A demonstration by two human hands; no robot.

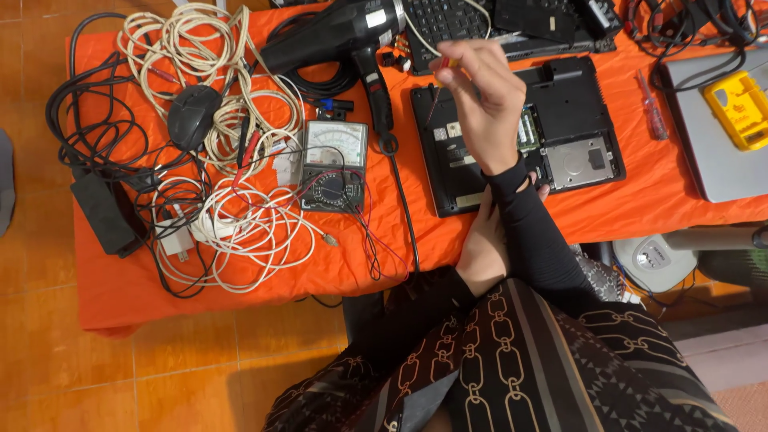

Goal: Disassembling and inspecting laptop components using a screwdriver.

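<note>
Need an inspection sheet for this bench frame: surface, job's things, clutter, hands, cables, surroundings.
Surface: orange cloth-covered table, crowded.
Job's things: black opened laptop base lying underside up with internals exposed; thin red-handled screwdriver raised above it.
Clutter: black hair dryer, analogue multimeter, black computer mouse, yellow handheld tester on a grey closed laptop, black keyboard.
Hands: right hand pinches the screwdriver; left hand grips the right forearm's black sleeve.
Cables: white coiled cables, black tangled cords, both left of the multimeter.
Surroundings: orange tiled floor.
</note>
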